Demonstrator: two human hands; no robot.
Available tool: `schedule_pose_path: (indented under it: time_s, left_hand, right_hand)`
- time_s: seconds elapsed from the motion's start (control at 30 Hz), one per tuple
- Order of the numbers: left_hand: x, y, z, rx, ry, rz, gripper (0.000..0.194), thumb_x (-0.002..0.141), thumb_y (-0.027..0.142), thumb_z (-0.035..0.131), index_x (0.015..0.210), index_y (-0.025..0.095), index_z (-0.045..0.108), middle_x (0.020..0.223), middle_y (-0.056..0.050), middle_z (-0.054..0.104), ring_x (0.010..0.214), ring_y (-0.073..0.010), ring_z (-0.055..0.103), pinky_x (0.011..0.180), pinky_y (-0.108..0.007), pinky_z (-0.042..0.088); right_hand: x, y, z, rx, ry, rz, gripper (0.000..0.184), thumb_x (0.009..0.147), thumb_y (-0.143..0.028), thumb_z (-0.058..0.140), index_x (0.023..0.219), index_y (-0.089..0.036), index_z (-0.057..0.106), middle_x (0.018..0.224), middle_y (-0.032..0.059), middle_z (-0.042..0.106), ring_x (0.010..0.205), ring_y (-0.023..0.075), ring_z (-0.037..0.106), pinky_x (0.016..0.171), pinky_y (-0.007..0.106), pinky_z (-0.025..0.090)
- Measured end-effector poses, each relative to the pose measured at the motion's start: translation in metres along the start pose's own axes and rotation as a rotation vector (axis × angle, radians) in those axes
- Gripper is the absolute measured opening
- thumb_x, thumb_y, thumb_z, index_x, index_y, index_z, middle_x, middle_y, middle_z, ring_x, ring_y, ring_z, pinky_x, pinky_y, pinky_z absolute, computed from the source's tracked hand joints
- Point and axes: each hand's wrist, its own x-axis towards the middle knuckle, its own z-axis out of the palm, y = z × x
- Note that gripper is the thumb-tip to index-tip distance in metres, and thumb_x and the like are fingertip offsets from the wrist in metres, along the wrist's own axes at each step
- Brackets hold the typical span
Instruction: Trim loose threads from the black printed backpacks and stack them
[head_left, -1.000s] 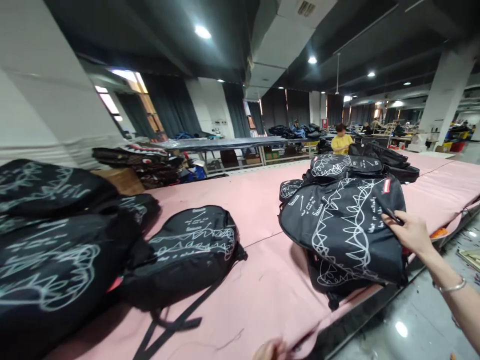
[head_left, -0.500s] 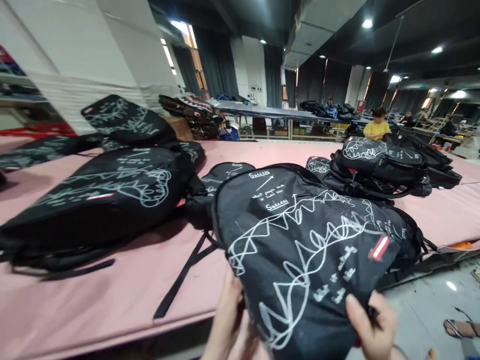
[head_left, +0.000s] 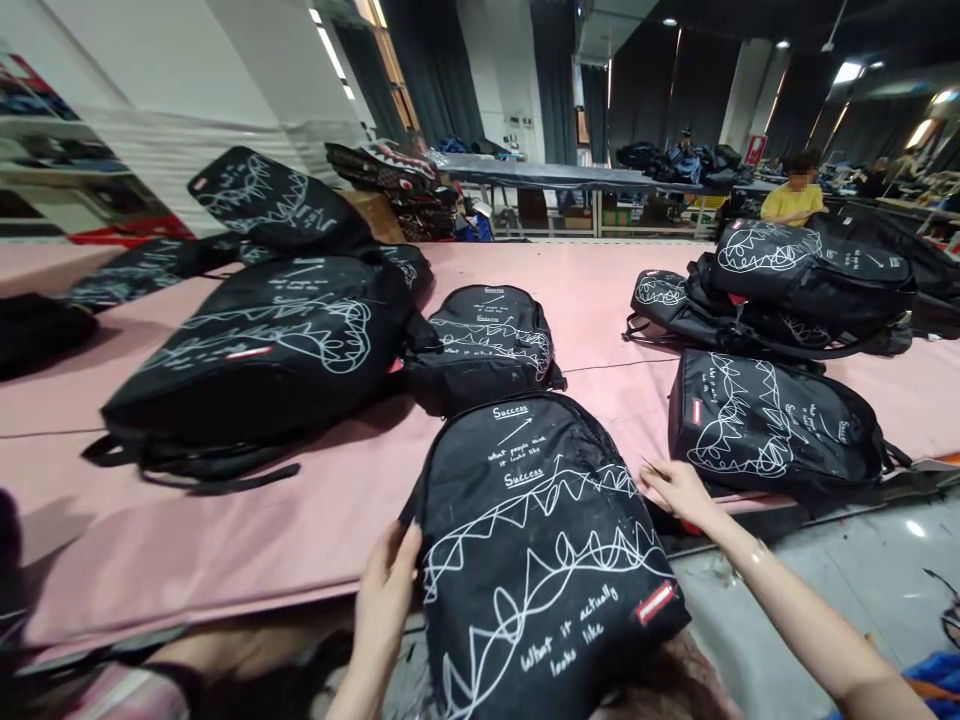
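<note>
Here, left hand [head_left: 386,590] on nearest backpack [head_left: 551,560], thin tool [head_left: 654,468] in right hand [head_left: 679,493].

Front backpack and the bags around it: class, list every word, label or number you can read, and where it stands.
"Success": top of the front backpack
"what people think it looks like": below that
"Success": lower, underlined
"What it actually looks like": near its bottom
"Success", twice: the backpack just behind; its smaller lines are unclear
Red-and-white label: unreadable
Other backpacks: too small or blurred
No numbers legible.
</note>
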Motion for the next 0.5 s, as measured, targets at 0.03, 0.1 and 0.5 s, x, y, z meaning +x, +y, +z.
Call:
schedule_pose_path:
  time_s: [0.03, 0.1, 0.5]
  left_hand:
    - [0.012, 0.008, 0.002, 0.026, -0.015, 0.003, 0.061, 0.071, 0.057, 0.048, 0.113, 0.014, 0.057, 0.105, -0.009, 0.065, 0.098, -0.0267, 0.059, 0.085, -0.037, 0.048]
    - [0.033, 0.020, 0.007, 0.068, -0.036, 0.001, 0.060, 0.067, 0.056, 0.054, 0.106, 0.012, 0.059, 0.094, -0.009, 0.067, 0.089, -0.0263, 0.061, 0.079, -0.037, 0.049]
    - [0.040, 0.018, 0.014, 0.325, -0.034, 0.024, 0.033, 0.073, 0.043, 0.050, 0.088, 0.015, 0.057, 0.070, -0.004, 0.062, 0.068, -0.0233, 0.060, 0.065, -0.035, 0.048]
  right_hand:
    - [0.023, -0.005, 0.007, -0.018, -0.006, 0.004, 0.029, 0.085, -0.037, 0.047, 0.074, -0.018, 0.067, 0.076, 0.0041, 0.069, 0.073, 0.0178, 0.063, 0.068, 0.026, 0.045]
    - [0.064, -0.013, 0.027, -0.054, -0.010, 0.032, 0.021, 0.083, -0.033, 0.052, 0.079, -0.018, 0.067, 0.086, 0.0064, 0.070, 0.082, 0.0205, 0.063, 0.073, 0.029, 0.044]
    - [0.099, 0.006, 0.073, 0.242, 0.090, 0.123, 0.037, 0.084, -0.046, 0.044, 0.084, -0.014, 0.064, 0.073, 0.0062, 0.067, 0.064, 0.0179, 0.060, 0.059, 0.027, 0.044]
